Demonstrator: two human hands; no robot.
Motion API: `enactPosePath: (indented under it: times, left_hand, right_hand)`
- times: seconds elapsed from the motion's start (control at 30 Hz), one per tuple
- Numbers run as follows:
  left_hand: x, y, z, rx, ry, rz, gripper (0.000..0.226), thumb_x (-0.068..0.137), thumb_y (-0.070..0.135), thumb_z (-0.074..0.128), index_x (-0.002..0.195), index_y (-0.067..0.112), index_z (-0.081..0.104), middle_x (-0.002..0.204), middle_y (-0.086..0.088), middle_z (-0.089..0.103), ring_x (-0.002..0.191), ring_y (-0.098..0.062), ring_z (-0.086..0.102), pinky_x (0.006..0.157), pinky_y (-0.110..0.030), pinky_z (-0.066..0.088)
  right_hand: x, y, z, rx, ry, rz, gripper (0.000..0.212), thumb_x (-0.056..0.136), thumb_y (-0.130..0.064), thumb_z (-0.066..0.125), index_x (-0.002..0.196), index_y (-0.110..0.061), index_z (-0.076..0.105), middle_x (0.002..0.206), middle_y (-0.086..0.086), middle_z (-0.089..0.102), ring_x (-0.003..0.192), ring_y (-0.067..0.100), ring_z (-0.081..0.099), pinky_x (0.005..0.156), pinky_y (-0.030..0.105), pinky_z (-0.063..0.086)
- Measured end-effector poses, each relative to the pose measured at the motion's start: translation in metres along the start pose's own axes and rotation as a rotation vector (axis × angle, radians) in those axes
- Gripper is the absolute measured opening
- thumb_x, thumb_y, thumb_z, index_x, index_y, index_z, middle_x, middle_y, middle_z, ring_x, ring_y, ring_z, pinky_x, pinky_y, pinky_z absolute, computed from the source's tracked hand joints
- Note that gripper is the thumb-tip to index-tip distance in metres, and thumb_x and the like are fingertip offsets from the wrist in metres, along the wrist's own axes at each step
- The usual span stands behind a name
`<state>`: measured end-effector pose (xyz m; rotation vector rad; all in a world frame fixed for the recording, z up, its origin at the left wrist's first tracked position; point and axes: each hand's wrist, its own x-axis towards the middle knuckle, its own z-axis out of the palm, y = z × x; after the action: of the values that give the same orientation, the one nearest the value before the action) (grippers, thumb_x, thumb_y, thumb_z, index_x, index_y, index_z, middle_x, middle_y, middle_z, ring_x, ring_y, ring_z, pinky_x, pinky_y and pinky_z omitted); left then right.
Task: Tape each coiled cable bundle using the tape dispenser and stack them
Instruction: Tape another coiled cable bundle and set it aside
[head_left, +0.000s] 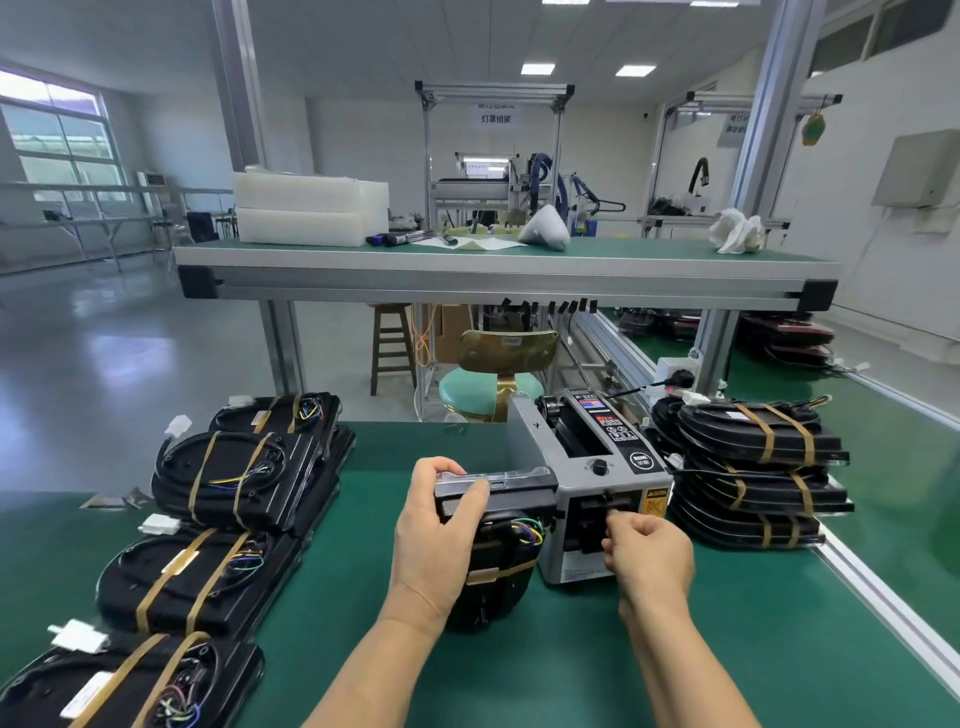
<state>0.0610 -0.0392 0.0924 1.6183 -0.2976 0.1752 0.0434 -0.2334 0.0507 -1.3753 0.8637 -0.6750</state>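
A grey tape dispenser (592, 467) stands at the middle of the green table. My left hand (436, 535) grips a black coiled cable bundle (498, 551) held upright just left of the dispenser; one tan tape band crosses its lower part. My right hand (649, 556) is at the dispenser's front outlet, with fingertips pinching a strip of tape there. Taped bundles (228, 478) lie in rows on the left. A stack of taped bundles (753, 473) sits right of the dispenser.
An aluminium rail (883, 603) runs along the table's right edge. A raised shelf (498, 265) carries white foam blocks, a lamp shade and a rag. A stool and a chair stand beyond the table's far edge.
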Motion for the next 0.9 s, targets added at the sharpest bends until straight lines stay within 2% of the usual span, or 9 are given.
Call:
enactPosePath:
  times: [0.1, 0.17, 0.27, 0.33, 0.37, 0.43, 0.5, 0.73, 0.9]
  left_hand:
    - [0.001, 0.0, 0.005, 0.019, 0.03, 0.023, 0.01, 0.093, 0.031, 0.062, 0.091, 0.034, 0.054, 0.076, 0.014, 0.065, 0.07, 0.0, 0.06, 0.065, -0.016, 0.048]
    - [0.002, 0.002, 0.009, 0.01, 0.032, 0.023, 0.011, 0.093, 0.027, 0.062, 0.087, 0.032, 0.054, 0.073, 0.016, 0.063, 0.064, 0.002, 0.056, 0.059, -0.012, 0.045]
    - [0.004, 0.005, 0.014, 0.001, 0.043, 0.004, 0.012, 0.091, 0.023, 0.062, 0.084, 0.029, 0.055, 0.074, 0.011, 0.063, 0.07, -0.01, 0.059, 0.064, -0.024, 0.051]
    - [0.006, 0.009, 0.015, -0.014, 0.044, -0.009, 0.012, 0.091, 0.021, 0.063, 0.082, 0.027, 0.055, 0.082, 0.0, 0.065, 0.081, -0.027, 0.061, 0.074, -0.043, 0.053]
    - [0.007, 0.012, 0.015, -0.016, 0.045, -0.011, 0.013, 0.09, 0.02, 0.063, 0.081, 0.026, 0.056, 0.085, -0.005, 0.064, 0.085, -0.032, 0.061, 0.077, -0.048, 0.052]
    - [0.009, 0.016, 0.015, -0.016, 0.053, -0.007, 0.015, 0.09, 0.017, 0.062, 0.078, 0.025, 0.056, 0.087, -0.007, 0.064, 0.089, -0.035, 0.06, 0.08, -0.051, 0.05]
    - [0.01, 0.019, 0.015, -0.016, 0.062, -0.002, 0.017, 0.091, 0.014, 0.061, 0.077, 0.024, 0.058, 0.086, -0.004, 0.064, 0.091, -0.033, 0.06, 0.083, -0.05, 0.049]
    - [0.01, 0.015, 0.014, -0.009, 0.08, -0.007, 0.017, 0.091, 0.015, 0.06, 0.076, 0.024, 0.058, 0.078, 0.006, 0.062, 0.082, -0.023, 0.058, 0.072, -0.04, 0.049]
    - [0.013, 0.011, 0.011, -0.01, 0.083, -0.008, 0.015, 0.091, 0.018, 0.061, 0.077, 0.024, 0.058, 0.074, 0.01, 0.062, 0.072, -0.01, 0.056, 0.064, -0.031, 0.047]
  right_hand:
    - [-0.024, -0.01, -0.005, 0.21, -0.035, 0.007, 0.009, 0.088, -0.008, 0.068, 0.081, -0.006, 0.072, 0.063, 0.003, 0.063, 0.053, 0.012, 0.054, 0.049, 0.02, 0.047]
    - [-0.051, -0.027, -0.002, 0.355, -0.126, -0.039, 0.014, 0.086, -0.005, 0.072, 0.073, -0.01, 0.074, 0.068, 0.001, 0.069, 0.054, 0.006, 0.06, 0.048, 0.014, 0.047]
    - [-0.084, -0.051, 0.01, 0.452, -0.346, -0.06, 0.019, 0.084, -0.007, 0.074, 0.068, -0.017, 0.079, 0.105, -0.003, 0.072, 0.091, 0.011, 0.069, 0.068, 0.02, 0.052]
    - [-0.096, -0.062, 0.014, 0.467, -0.428, -0.05, 0.026, 0.086, -0.008, 0.073, 0.063, -0.02, 0.078, 0.121, -0.013, 0.062, 0.104, 0.01, 0.064, 0.064, 0.018, 0.052]
    - [-0.099, -0.064, 0.015, 0.456, -0.443, -0.06, 0.028, 0.087, -0.009, 0.072, 0.061, -0.019, 0.078, 0.126, -0.016, 0.058, 0.11, 0.01, 0.062, 0.069, 0.021, 0.054]
    - [-0.101, -0.064, 0.018, 0.418, -0.437, -0.091, 0.03, 0.088, -0.009, 0.071, 0.059, -0.018, 0.077, 0.136, -0.014, 0.051, 0.121, 0.013, 0.057, 0.092, 0.037, 0.053]
    - [-0.101, -0.061, 0.021, 0.385, -0.418, -0.091, 0.032, 0.088, -0.008, 0.07, 0.059, -0.019, 0.077, 0.143, -0.011, 0.048, 0.125, 0.015, 0.055, 0.105, 0.045, 0.046]
    - [-0.098, -0.056, 0.027, 0.33, -0.376, -0.074, 0.031, 0.087, -0.007, 0.07, 0.057, 0.0, 0.068, 0.141, -0.006, 0.053, 0.126, 0.013, 0.055, 0.106, 0.048, 0.046]
    - [-0.098, -0.053, 0.03, 0.345, -0.4, -0.078, 0.032, 0.087, -0.008, 0.07, 0.055, -0.003, 0.068, 0.135, -0.003, 0.056, 0.124, 0.029, 0.058, 0.102, 0.053, 0.049]
